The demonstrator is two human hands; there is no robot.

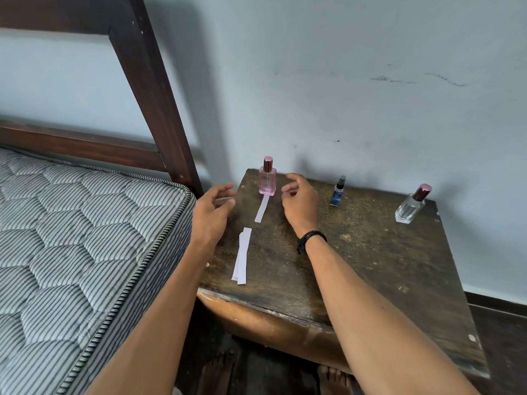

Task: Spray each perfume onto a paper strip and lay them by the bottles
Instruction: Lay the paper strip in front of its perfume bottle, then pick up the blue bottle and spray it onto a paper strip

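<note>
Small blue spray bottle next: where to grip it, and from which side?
Probably pinch the blue spray bottle round its blue body, below the black sprayer, which leaves the top free to press. It stands upright and slim, with the wall close behind, so come from the front with the right hand, which is empty and nearest.

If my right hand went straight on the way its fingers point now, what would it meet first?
Most likely the pink perfume bottle: the right hand has its fingers aimed leftward at it, with only a small gap between. Depth is hard to judge.
</note>
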